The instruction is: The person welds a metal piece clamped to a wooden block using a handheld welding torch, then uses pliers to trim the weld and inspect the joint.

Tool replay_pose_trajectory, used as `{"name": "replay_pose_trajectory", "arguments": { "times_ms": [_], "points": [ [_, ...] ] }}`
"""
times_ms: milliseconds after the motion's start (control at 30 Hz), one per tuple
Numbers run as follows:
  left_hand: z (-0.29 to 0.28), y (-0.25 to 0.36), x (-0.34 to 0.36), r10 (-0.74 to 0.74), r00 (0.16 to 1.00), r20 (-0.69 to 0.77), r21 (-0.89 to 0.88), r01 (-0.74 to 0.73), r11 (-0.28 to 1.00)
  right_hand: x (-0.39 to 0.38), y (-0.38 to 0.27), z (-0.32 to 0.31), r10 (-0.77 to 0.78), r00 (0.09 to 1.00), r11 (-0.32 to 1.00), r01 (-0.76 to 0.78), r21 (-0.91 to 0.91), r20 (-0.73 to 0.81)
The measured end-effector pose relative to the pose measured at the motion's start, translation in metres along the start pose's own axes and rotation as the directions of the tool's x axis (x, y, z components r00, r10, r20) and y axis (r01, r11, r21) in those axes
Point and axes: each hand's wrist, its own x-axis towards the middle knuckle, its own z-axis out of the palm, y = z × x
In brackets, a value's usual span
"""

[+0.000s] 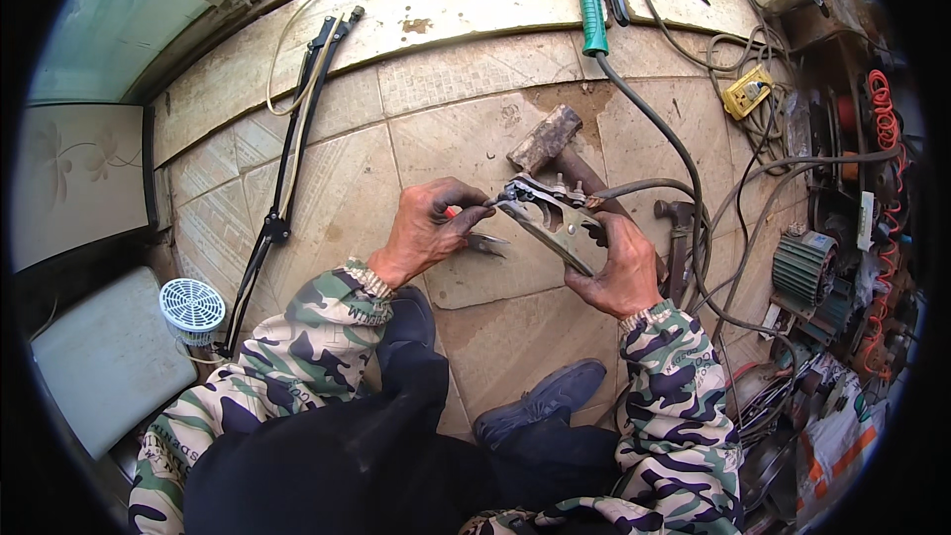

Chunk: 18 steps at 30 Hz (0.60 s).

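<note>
My left hand is closed in a pinch on a small dark metal piece at the front end of a metal cable clamp. Pliers with a red handle show behind those fingers; I cannot tell whether they are held. My right hand grips the clamp by its handles, fingers wrapped round them. A thick grey cable runs from bolts on the clamp. Beyond it lies a sledgehammer, and a smaller hammer is to the right.
Tiled floor, a green welding torch with tangled cables, a yellow socket block, a green motor among clutter at right. Left: black folding arm, white round fixture, white panel.
</note>
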Motion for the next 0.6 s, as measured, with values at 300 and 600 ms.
{"name": "replay_pose_trajectory", "arguments": {
  "times_ms": [300,600],
  "points": [
    [-0.034,0.017,-0.03,-0.133,0.989,-0.065,0.273,0.146,0.951,0.005,-0.004,0.006,0.007,1.0,1.0,-0.007,0.002,0.019],
    [-0.076,0.077,-0.23,-0.827,0.553,-0.098,-0.241,0.793,0.559,-0.014,0.017,-0.002,0.055,0.996,0.994,-0.048,-0.1,0.064]
  ]
}}
